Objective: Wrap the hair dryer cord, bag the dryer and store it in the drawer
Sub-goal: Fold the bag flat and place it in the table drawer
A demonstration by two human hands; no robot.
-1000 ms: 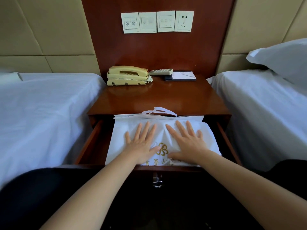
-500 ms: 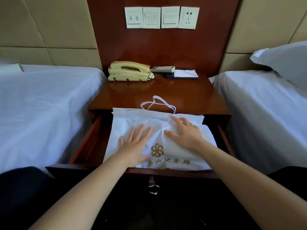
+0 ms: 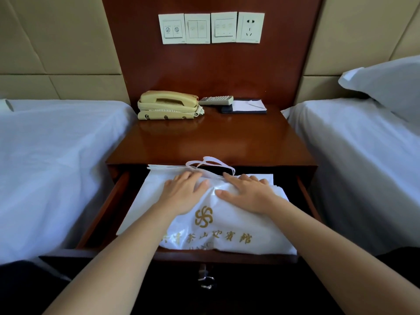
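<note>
We've got the white bag (image 3: 227,223) lying flat in the open drawer (image 3: 106,208), long side running left to right, drawstring end toward the back. Gold pinwheel logo (image 3: 203,216) plus gold Chinese characters; below them only partly readable Latin letters. Left hand (image 3: 181,194) and right hand (image 3: 247,193) rest palm-down with fingers spread, gripping nothing.

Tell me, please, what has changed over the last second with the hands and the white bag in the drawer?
Both hands slid away from the person, from the printed front part of the white bag toward its far edge by the drawstring loops. The left hand and right hand now press flat there, grasping nothing. The bag stayed in the open drawer; the telephone and remote are unmoved.
</note>
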